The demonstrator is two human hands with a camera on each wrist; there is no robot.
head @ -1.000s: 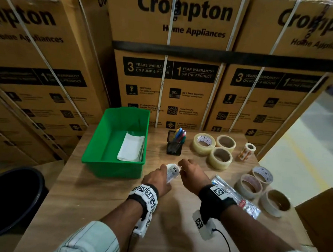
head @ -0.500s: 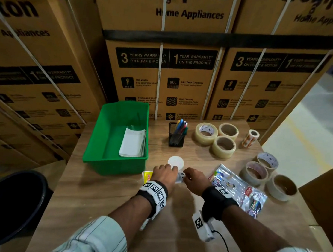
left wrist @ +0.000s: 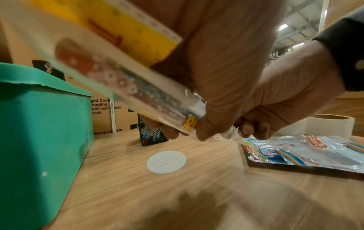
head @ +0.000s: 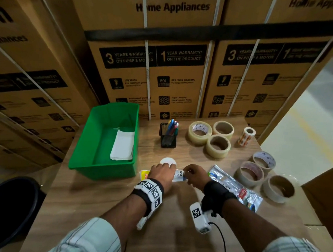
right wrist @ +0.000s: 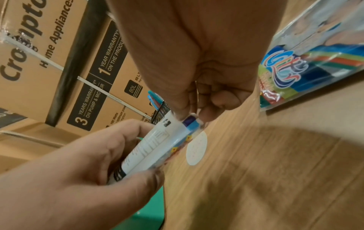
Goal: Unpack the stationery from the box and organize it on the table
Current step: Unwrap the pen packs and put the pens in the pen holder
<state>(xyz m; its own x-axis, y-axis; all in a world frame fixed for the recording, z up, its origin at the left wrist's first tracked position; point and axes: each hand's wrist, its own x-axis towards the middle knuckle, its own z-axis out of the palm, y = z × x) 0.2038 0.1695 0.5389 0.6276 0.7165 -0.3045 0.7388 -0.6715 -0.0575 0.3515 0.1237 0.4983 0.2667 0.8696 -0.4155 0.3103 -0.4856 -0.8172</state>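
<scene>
- The left hand [head: 161,173] grips a small printed packet [head: 178,175] above the bench [head: 102,198], fingers curled round its middle; a yellow end shows past the wrist in the head view.
- The right hand [head: 194,175] pinches the packet's near end between thumb and fingertips — the right wrist view shows a blue-and-white tip [right wrist: 192,123] there, beside a barcode label.
- Both hands are together on the one packet, just in front of the green bin [head: 104,141].
- A white disc [head: 168,162] lies flat on the bench just beyond the left knuckles.
- In the bin lies a stack of white paper [head: 122,147], against its right wall.
- A black mesh cup [head: 168,138] with coloured pens stands upright behind the hands.
- Three clear tape rolls [head: 209,137] cluster to the cup's right, with a small patterned roll [head: 247,136] beside them.
- Three more rolls [head: 264,174] sit near the bench's right edge.
- A shiny flat pouch [head: 236,186] lies between the right wrist and those rolls — partly under the forearm.
- Stacked cartons [head: 174,77] stand behind the bench.
</scene>
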